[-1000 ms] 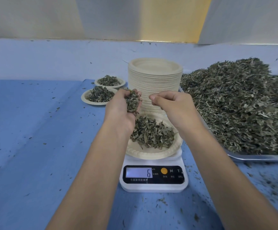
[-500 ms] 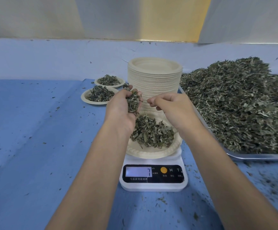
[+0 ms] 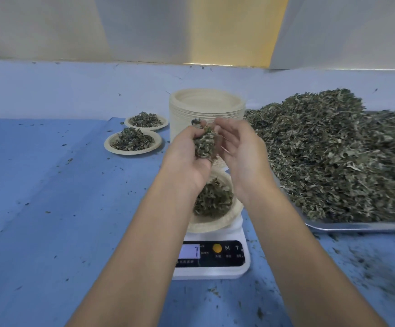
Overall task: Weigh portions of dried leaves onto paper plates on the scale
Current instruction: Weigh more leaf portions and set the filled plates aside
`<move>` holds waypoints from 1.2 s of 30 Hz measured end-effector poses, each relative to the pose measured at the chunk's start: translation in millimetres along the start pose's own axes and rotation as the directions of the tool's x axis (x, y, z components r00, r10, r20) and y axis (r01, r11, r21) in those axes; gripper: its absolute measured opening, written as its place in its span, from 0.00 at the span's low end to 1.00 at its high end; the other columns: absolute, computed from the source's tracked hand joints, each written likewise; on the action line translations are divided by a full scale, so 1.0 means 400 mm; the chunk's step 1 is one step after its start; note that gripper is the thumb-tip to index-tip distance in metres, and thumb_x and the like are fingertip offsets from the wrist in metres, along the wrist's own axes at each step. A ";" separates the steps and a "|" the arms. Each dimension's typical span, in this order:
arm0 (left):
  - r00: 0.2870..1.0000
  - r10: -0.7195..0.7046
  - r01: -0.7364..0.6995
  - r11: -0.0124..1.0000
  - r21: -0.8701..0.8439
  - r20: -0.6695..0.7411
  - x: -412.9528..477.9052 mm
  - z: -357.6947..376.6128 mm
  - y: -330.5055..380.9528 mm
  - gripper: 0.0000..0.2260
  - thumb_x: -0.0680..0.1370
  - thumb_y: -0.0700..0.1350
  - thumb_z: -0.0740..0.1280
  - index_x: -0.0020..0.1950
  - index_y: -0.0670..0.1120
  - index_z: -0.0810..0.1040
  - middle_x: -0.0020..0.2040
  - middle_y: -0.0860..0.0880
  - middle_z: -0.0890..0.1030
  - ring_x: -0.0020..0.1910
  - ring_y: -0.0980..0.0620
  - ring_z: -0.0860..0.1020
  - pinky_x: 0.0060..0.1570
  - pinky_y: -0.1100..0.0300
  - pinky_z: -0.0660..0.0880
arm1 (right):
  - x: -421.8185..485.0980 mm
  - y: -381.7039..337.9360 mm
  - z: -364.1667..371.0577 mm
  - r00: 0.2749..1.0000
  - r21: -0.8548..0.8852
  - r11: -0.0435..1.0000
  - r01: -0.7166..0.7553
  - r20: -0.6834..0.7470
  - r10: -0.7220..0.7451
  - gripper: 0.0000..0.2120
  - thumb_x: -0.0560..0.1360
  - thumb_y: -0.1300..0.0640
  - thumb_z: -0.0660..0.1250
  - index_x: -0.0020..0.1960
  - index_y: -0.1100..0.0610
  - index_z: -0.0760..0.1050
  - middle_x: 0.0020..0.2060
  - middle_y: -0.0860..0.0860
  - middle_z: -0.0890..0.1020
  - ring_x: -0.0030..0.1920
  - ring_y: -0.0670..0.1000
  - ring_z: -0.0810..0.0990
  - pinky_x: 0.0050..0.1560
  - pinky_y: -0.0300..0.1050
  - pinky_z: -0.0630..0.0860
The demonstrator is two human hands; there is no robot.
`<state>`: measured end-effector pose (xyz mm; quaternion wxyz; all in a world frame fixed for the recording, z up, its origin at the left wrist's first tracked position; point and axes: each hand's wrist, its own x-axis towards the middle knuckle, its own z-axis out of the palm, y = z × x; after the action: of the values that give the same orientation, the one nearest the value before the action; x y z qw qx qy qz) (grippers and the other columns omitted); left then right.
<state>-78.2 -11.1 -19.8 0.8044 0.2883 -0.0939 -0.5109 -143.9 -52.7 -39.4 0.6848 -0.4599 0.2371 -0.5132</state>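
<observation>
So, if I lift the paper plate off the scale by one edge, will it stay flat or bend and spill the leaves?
Probably very light: the scale shows just 7 with the paper plate loaded. Its moulded, fluted rim suggests it holds its shape under that little. The dried leaves lie in a loose heap, so a tilt would likely spill some.

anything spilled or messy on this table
Yes: loose leaf crumbs are scattered over the blue table cover, thickest at the front right below the metal tray and around the scale. Nothing else stands out.
</observation>
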 end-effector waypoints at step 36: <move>0.938 -0.321 0.181 0.772 0.609 0.128 0.044 0.157 -0.360 0.43 0.69 0.75 0.55 0.78 0.55 0.52 0.78 0.53 0.54 0.71 0.51 0.66 0.65 0.50 0.69 | 0.057 -0.064 -0.311 0.837 -0.363 0.932 -0.009 -0.513 -0.192 0.14 0.74 0.59 0.59 0.51 0.52 0.82 0.50 0.49 0.83 0.53 0.51 0.80 0.59 0.57 0.75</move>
<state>-208.4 -94.5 -51.8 0.5834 0.4732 -0.2982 -0.5890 -247.1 -123.0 -71.5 0.4710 -0.4223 0.4852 -0.6037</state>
